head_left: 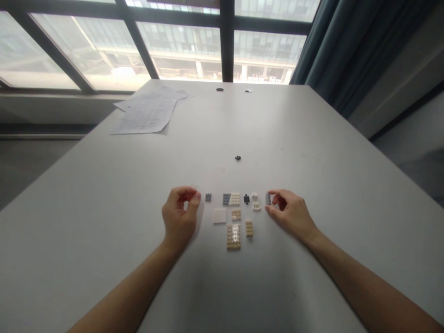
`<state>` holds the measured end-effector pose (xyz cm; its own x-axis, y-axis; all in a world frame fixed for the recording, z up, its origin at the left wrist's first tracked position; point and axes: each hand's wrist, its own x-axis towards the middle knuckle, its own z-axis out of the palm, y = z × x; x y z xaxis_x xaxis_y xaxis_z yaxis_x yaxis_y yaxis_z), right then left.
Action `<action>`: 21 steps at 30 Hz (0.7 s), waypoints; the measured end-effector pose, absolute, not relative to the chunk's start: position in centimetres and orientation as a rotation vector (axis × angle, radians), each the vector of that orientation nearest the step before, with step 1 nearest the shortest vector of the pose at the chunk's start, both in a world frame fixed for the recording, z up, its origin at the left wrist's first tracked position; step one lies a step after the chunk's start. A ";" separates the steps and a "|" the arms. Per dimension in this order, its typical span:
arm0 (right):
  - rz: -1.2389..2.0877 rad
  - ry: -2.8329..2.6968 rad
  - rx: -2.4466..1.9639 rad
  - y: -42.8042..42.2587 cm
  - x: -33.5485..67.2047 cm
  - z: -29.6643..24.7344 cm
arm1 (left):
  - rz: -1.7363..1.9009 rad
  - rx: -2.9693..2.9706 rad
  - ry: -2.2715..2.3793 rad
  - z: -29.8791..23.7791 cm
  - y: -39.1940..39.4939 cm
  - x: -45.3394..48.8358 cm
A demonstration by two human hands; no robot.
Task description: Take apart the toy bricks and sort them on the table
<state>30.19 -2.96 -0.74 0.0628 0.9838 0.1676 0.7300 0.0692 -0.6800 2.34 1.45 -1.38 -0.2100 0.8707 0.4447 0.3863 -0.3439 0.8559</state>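
Observation:
Several small building bricks lie between my hands on the white table. My right hand pinches a small grey brick between thumb and forefinger, at the right end of the row. My left hand rests on the table with fingers curled and thumb meeting forefinger; whether it holds anything I cannot make out. Just right of it lies a small grey plate. In the middle are a grey-and-cream plate, a white tile, a long tan plate, a small tan plate and a black piece.
A lone black piece lies farther out on the table. Sheets of paper sit at the far left. Two round holes are near the far edge, under a large window. A dark curtain hangs at the right.

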 end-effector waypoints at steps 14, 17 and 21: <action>0.512 -1.764 -1.716 -3.1 29.8 -0.5 | 1.564 1.675 1.468 -1.3 1.4 2.3; 0.491 -1.755 -1.708 -3.1 29.9 -0.6 | 1.557 1.679 1.483 -1.3 1.4 2.4; 0.466 -1.732 -1.699 -3.1 30.1 -0.7 | 1.550 1.689 1.491 -1.3 1.5 2.4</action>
<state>30.05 -3.09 -0.74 0.0598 0.9770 0.2045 0.7423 0.0934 -0.6635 2.37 1.45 -1.32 -0.1862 0.8703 0.4560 0.4217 -0.3484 0.8371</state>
